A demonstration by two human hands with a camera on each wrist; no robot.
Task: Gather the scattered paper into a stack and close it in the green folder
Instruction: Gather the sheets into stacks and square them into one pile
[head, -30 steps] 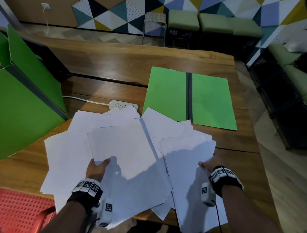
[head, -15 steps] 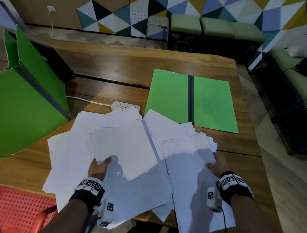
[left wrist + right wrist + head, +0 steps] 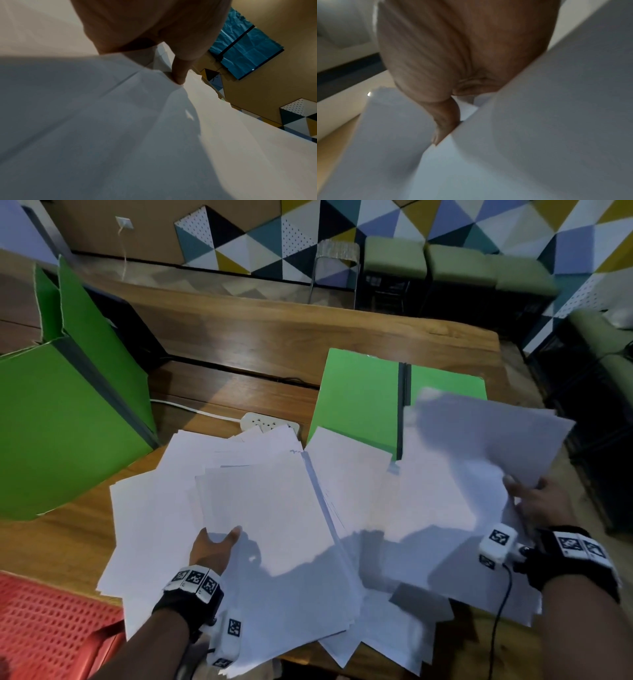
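Head view, nearest edge first: left hand (image 3: 214, 549) pinching the near edge of a white sheet atop the paper (image 3: 260, 508) spread over the wooden table (image 3: 239, 337), thumb on top, other fingers hidden beneath. Right hand (image 3: 537, 501) gripping a lifted sheaf (image 3: 479, 446) by its right edge, raised off the table and tilted, blurred, overlapping the right half of the green folder (image 3: 356, 402). Left wrist view: one fingertip (image 3: 179, 79) pressed into a creased sheet. Right wrist view: thumb (image 3: 447, 121) clamped against a curved sheet. Farther back, green folder lying open and flat, dark spine up the middle, nothing inside it yet, only loose sheet corners lapping over its near edge. White power strip (image 3: 270, 424) just beside the folder's left corner, partly under the paper. At left, a second green folder (image 3: 51, 422) standing open and tilted. Red perforated chair (image 3: 44, 628) at the near left corner. Beyond the table, green padded stools (image 3: 459, 265) against a triangle-patterned wall.
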